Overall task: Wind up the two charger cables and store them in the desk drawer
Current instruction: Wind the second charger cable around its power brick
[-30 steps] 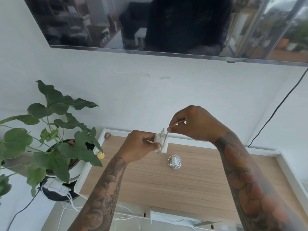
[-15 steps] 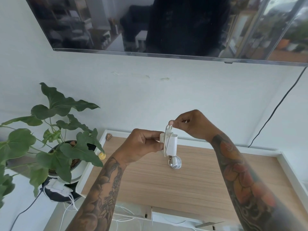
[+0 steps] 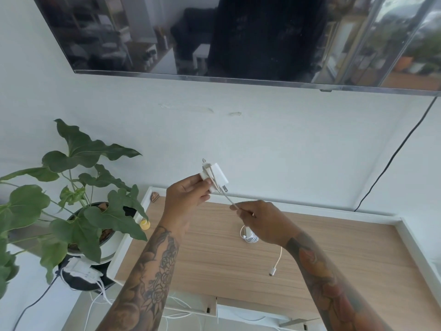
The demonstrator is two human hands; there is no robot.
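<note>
White plug [image 3: 216,177] sat light and rigid in your left hand [image 3: 185,199] above the desk's [image 3: 334,254] back edge; your right hand [image 3: 261,220] pinched its limp, springy cable [image 3: 228,199] taut.

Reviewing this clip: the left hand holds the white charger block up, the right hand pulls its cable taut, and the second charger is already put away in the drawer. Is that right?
Not quite. In the head view the second charger lies wound up on the desk top, not in the drawer. The rest holds: the left hand holds the charger block and the right hand pulls its cable taut.
</note>
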